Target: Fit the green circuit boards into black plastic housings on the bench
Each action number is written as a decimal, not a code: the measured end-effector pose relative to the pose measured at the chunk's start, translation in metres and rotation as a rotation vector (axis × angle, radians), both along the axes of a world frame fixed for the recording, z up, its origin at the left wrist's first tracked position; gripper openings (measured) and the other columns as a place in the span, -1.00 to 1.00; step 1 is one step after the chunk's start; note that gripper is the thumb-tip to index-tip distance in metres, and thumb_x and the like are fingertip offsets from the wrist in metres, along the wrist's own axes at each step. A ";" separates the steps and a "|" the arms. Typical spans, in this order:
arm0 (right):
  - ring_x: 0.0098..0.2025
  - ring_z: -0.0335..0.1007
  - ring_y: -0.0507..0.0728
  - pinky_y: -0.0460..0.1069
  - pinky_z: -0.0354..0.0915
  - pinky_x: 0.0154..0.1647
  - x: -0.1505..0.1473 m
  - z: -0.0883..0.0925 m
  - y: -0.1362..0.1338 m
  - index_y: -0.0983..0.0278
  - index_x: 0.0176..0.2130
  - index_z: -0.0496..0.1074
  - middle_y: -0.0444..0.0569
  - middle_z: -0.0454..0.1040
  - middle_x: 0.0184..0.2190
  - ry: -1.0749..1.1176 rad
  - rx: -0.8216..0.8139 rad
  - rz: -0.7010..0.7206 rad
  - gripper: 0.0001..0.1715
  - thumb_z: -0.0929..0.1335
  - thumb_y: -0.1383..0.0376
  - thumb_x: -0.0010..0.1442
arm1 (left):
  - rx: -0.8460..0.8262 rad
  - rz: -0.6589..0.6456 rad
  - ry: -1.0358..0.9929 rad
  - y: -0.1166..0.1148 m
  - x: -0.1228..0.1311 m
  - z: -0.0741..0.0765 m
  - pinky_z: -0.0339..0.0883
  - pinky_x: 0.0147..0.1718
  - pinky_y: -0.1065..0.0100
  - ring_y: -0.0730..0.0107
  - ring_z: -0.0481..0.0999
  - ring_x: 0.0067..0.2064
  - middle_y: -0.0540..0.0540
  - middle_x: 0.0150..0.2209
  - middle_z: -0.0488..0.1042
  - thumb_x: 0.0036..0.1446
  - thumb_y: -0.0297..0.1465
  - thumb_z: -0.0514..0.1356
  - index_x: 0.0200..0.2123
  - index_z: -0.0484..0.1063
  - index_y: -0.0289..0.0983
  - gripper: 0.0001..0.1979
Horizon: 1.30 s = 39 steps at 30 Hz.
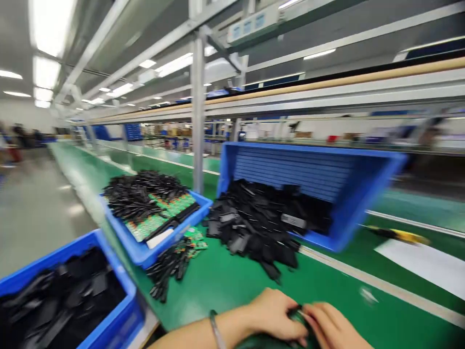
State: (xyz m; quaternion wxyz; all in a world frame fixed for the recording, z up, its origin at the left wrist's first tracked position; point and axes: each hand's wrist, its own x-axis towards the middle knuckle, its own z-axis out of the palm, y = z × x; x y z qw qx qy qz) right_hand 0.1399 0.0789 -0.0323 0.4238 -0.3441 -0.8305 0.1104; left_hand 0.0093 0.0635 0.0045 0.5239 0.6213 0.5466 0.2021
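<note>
At the near edge of the bench, the person's left hand (272,316) and right hand (332,327) are both curled closed, fingertips pinching a dark green piece (300,322) low against the green bench mat (232,295). (It's blurred and half cut off, so I can't say exactly what it is.) Working close together like this, with the fingertips doing the fine work, is the steady way to handle something so small. Further along, a tipped blue crate (308,165) sits behind a heap of black plastic pieces (250,223), and a second crate (163,247) holds green circuit boards (163,213).
</note>
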 end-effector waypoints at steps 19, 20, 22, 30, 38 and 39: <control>-0.21 0.43 0.26 0.01 0.24 -0.26 0.090 0.061 0.087 0.41 -0.34 0.44 0.24 0.45 -0.26 -0.615 -0.357 -0.757 -0.76 0.22 0.57 0.17 | -0.004 0.247 -0.652 0.011 -0.009 -0.012 0.26 -0.52 0.48 0.46 0.42 -0.42 -0.07 -0.38 0.47 -0.25 -0.32 0.38 -0.11 0.32 -0.35 -0.42; -0.22 0.43 0.24 0.00 0.23 -0.26 0.080 0.062 0.091 0.39 -0.34 0.45 0.20 0.46 -0.27 -0.607 -0.347 -0.719 -0.78 0.23 0.53 0.19 | -0.007 0.261 -0.654 0.011 -0.008 -0.014 0.26 -0.53 0.48 0.44 0.44 -0.41 -0.09 -0.36 0.47 -0.23 -0.31 0.37 -0.06 0.28 -0.35 -0.38; -0.22 0.43 0.19 -0.04 0.23 -0.24 0.058 0.065 0.100 0.33 -0.33 0.46 0.08 0.48 -0.29 -0.575 -0.329 -0.627 -0.80 0.25 0.46 0.22 | -0.017 0.270 -0.654 0.009 -0.006 -0.015 0.26 -0.56 0.47 0.40 0.48 -0.40 -0.13 -0.30 0.47 -0.18 -0.26 0.35 0.05 0.18 -0.34 -0.28; -0.04 0.34 0.15 -0.06 0.18 -0.04 -0.010 0.059 0.156 0.37 -0.07 0.40 0.09 0.45 -0.11 -0.404 -0.299 -0.462 -0.75 0.31 0.43 0.21 | -0.084 0.342 -0.686 0.016 -0.003 -0.022 0.25 -0.66 0.48 0.34 0.52 -0.48 -0.16 -0.30 0.48 -0.24 -0.07 0.36 0.16 -0.02 -0.34 -0.03; -0.03 0.35 0.23 0.01 0.19 -0.01 -0.019 0.059 0.167 0.36 -0.02 0.39 0.12 0.46 -0.12 -0.301 -0.360 -0.391 -0.56 0.41 0.42 0.08 | -0.118 0.367 -0.744 0.017 -0.004 -0.024 0.30 -0.58 0.46 0.31 0.53 -0.42 -0.18 -0.31 0.49 -0.35 -0.15 0.43 0.17 -0.03 -0.34 0.06; -0.04 0.35 0.24 0.02 0.19 -0.01 -0.016 0.061 0.162 0.36 -0.02 0.39 0.12 0.46 -0.13 -0.278 -0.367 -0.390 -0.57 0.41 0.42 0.07 | -0.121 0.366 -0.743 0.016 -0.005 -0.022 0.31 -0.57 0.45 0.31 0.53 -0.42 -0.18 -0.31 0.50 -0.34 -0.16 0.43 0.16 -0.01 -0.33 0.03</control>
